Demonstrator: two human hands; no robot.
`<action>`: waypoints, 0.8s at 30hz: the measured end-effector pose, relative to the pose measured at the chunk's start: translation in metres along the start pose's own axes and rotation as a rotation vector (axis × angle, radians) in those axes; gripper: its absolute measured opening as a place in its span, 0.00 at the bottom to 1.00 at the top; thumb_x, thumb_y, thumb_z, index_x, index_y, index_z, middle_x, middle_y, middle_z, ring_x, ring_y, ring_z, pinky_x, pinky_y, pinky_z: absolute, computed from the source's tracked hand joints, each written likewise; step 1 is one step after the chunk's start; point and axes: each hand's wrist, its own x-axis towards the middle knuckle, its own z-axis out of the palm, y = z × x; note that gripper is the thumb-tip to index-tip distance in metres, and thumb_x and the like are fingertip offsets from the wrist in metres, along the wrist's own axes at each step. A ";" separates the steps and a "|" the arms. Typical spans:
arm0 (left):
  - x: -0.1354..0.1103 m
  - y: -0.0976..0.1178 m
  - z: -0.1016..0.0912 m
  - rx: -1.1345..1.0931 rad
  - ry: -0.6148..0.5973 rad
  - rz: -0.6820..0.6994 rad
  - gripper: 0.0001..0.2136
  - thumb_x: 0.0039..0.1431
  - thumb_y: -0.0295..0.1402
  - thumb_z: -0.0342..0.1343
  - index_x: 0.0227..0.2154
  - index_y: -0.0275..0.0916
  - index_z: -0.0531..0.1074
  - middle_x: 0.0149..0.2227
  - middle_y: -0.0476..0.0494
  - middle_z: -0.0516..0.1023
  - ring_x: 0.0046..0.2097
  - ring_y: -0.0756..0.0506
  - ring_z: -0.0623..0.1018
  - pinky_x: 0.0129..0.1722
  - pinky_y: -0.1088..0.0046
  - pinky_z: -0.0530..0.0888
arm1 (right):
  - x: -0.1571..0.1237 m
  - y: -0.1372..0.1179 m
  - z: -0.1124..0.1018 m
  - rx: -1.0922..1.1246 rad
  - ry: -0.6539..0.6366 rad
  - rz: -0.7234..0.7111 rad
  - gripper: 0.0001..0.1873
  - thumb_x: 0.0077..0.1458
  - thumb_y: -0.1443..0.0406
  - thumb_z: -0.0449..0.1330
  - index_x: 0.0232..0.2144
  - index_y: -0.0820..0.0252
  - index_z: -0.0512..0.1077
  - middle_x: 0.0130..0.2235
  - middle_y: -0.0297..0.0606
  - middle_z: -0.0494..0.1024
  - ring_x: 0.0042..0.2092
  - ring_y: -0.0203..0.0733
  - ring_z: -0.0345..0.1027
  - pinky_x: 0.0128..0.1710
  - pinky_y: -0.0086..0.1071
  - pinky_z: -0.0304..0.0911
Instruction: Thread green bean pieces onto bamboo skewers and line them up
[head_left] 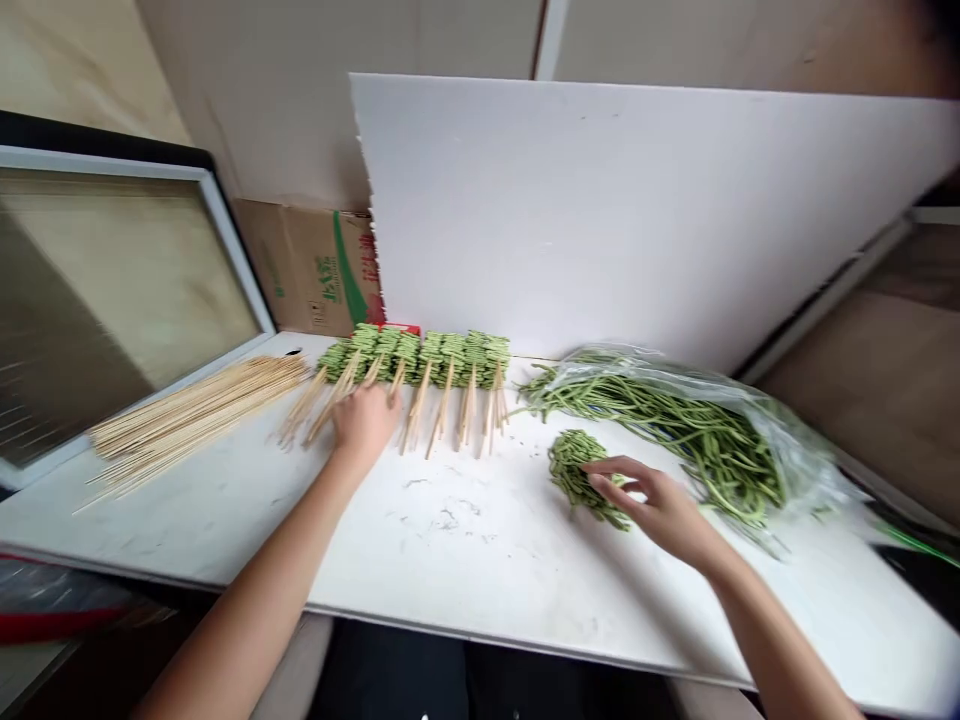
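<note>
My left hand point(365, 425) is closed over the stick ends of the green bean skewers point(450, 350), which stand packed in a row at the back of the white table. Its fingers are curled and partly hidden, with bamboo sticks running up into them. At a loose pile of cut green beans point(574, 460), my right hand point(660, 505) has its thumb and forefinger brought almost together, tips touching the pile's right side. What lies between those tips is too small to make out.
On the left lies a heap of bare bamboo skewers point(202, 405). Long uncut beans point(652, 405) spill from a clear plastic bag point(802, 450) on the right. Behind are a white board point(600, 220), a cardboard box point(300, 265) and, left, a framed glass panel point(112, 300).
</note>
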 end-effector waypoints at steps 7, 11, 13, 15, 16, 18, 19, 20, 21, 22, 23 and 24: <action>-0.043 -0.014 -0.022 -0.155 0.074 0.053 0.17 0.69 0.47 0.51 0.41 0.46 0.81 0.43 0.43 0.86 0.40 0.39 0.82 0.33 0.67 0.68 | 0.005 0.029 0.011 -0.310 0.391 0.084 0.19 0.68 0.51 0.56 0.44 0.53 0.84 0.48 0.46 0.85 0.57 0.62 0.70 0.62 0.57 0.60; -0.054 -0.021 -0.029 -0.138 -0.084 0.032 0.16 0.68 0.49 0.52 0.38 0.48 0.81 0.40 0.48 0.86 0.36 0.41 0.78 0.32 0.68 0.64 | 0.009 0.051 -0.010 -0.307 0.301 0.142 0.22 0.67 0.51 0.57 0.47 0.58 0.83 0.51 0.49 0.84 0.58 0.61 0.72 0.63 0.56 0.59; -0.055 -0.024 -0.031 -0.163 -0.176 0.047 0.17 0.68 0.50 0.51 0.39 0.48 0.82 0.41 0.47 0.86 0.36 0.41 0.78 0.32 0.68 0.65 | 0.007 0.061 -0.019 -0.305 0.312 0.150 0.23 0.67 0.51 0.56 0.48 0.58 0.82 0.53 0.49 0.84 0.58 0.61 0.72 0.65 0.56 0.57; -0.054 -0.027 -0.030 -0.195 -0.246 0.067 0.19 0.69 0.50 0.50 0.40 0.46 0.82 0.42 0.44 0.86 0.37 0.41 0.79 0.32 0.68 0.65 | 0.004 0.073 -0.025 -0.298 0.340 0.168 0.22 0.66 0.51 0.56 0.48 0.58 0.82 0.53 0.49 0.84 0.59 0.60 0.73 0.66 0.57 0.56; -0.054 -0.029 -0.030 -0.205 -0.269 0.074 0.20 0.69 0.50 0.49 0.41 0.45 0.83 0.42 0.42 0.86 0.37 0.41 0.80 0.32 0.68 0.66 | 0.002 0.079 -0.026 -0.297 0.350 0.181 0.22 0.66 0.51 0.57 0.48 0.57 0.82 0.53 0.49 0.84 0.59 0.60 0.73 0.66 0.57 0.56; -0.054 -0.035 -0.027 -0.213 -0.291 0.072 0.20 0.68 0.50 0.50 0.41 0.44 0.83 0.42 0.41 0.86 0.37 0.41 0.80 0.32 0.68 0.66 | -0.002 0.090 -0.028 -0.301 0.356 0.205 0.21 0.66 0.51 0.57 0.48 0.58 0.82 0.52 0.49 0.84 0.58 0.59 0.74 0.65 0.56 0.58; -0.054 -0.039 -0.025 -0.220 -0.298 0.073 0.20 0.68 0.50 0.50 0.41 0.44 0.83 0.42 0.41 0.86 0.37 0.41 0.80 0.32 0.69 0.66 | -0.003 0.095 -0.029 -0.304 0.356 0.215 0.21 0.65 0.52 0.57 0.48 0.58 0.82 0.52 0.49 0.84 0.57 0.59 0.74 0.65 0.55 0.60; -0.054 -0.042 -0.022 -0.231 -0.305 0.078 0.20 0.68 0.50 0.51 0.40 0.44 0.83 0.42 0.41 0.86 0.37 0.41 0.81 0.32 0.69 0.67 | -0.004 0.100 -0.031 -0.306 0.355 0.223 0.20 0.65 0.54 0.58 0.49 0.58 0.82 0.52 0.49 0.84 0.57 0.59 0.75 0.64 0.54 0.61; -0.054 -0.046 -0.019 -0.246 -0.320 0.091 0.20 0.68 0.51 0.51 0.39 0.43 0.83 0.42 0.41 0.86 0.38 0.40 0.81 0.33 0.69 0.67 | -0.004 0.104 -0.033 -0.308 0.357 0.231 0.20 0.65 0.55 0.57 0.50 0.58 0.82 0.53 0.50 0.84 0.56 0.58 0.75 0.63 0.53 0.62; -0.054 -0.049 -0.015 -0.265 -0.327 0.102 0.20 0.68 0.51 0.51 0.39 0.43 0.83 0.42 0.41 0.86 0.38 0.40 0.82 0.33 0.70 0.67 | -0.002 0.106 -0.037 -0.316 0.371 0.236 0.20 0.66 0.58 0.57 0.51 0.59 0.81 0.53 0.50 0.83 0.56 0.58 0.76 0.63 0.53 0.64; -0.055 -0.052 -0.012 -0.281 -0.334 0.112 0.20 0.67 0.51 0.52 0.38 0.43 0.83 0.42 0.41 0.86 0.39 0.41 0.82 0.33 0.70 0.68 | 0.000 0.108 -0.042 -0.334 0.396 0.235 0.20 0.66 0.60 0.56 0.53 0.60 0.80 0.54 0.51 0.83 0.57 0.58 0.75 0.62 0.52 0.65; -0.056 -0.054 -0.009 -0.292 -0.327 0.117 0.20 0.67 0.51 0.52 0.38 0.43 0.83 0.41 0.42 0.87 0.39 0.41 0.82 0.34 0.71 0.68 | 0.004 0.108 -0.048 -0.360 0.426 0.225 0.21 0.66 0.62 0.55 0.55 0.61 0.79 0.55 0.51 0.82 0.58 0.58 0.74 0.62 0.52 0.65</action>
